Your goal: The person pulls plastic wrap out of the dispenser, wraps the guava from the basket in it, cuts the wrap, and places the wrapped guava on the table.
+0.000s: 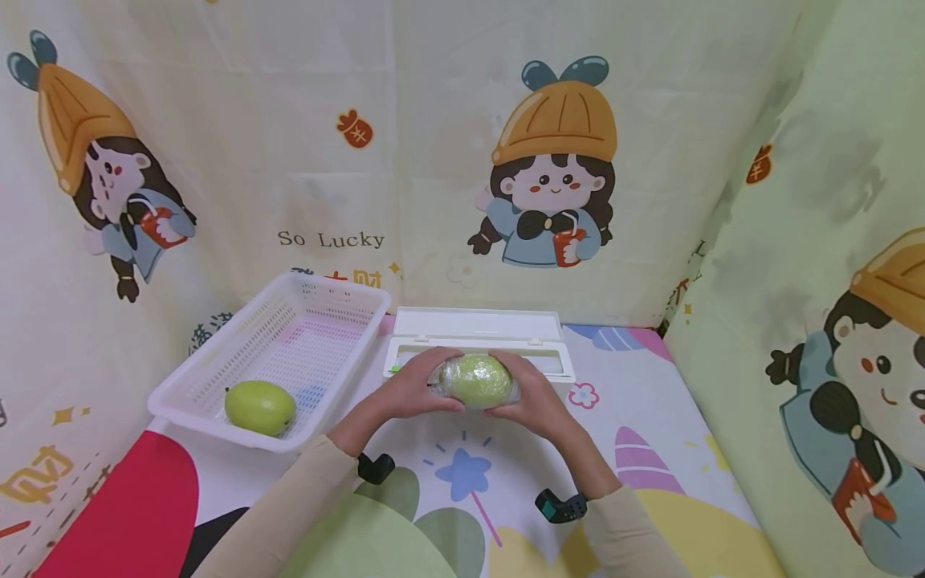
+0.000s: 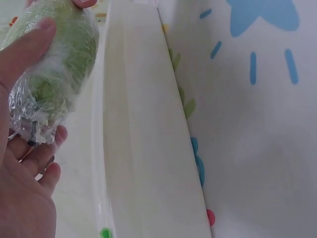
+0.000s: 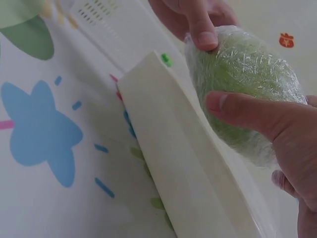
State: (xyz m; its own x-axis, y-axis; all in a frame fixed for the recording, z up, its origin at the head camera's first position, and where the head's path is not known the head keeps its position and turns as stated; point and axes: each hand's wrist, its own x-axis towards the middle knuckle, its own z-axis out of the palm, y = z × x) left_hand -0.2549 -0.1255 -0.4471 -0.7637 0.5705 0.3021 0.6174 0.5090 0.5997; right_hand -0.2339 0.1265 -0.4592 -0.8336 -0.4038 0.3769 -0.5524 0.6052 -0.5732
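Beige sleeves (image 1: 285, 510) up front, left hand (image 1: 415, 389) and right hand (image 1: 533, 397) both clamped on a wrapped fruit (image 1: 477, 381) by the open box (image 1: 477, 323), bare fruit (image 1: 260, 407) just chilling in the basket (image 1: 311, 341).

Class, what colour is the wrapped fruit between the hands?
Green: the wrapped fruit shows best in the right wrist view.

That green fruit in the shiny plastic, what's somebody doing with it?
Somebody's left hand and right hand are holding the wrapped fruit between them, with their thumbs on the crinkly clear film. They hold it up by a long white box whose lid is open. Another green fruit, with no film to be seen on it, lies in the white basket to the left.
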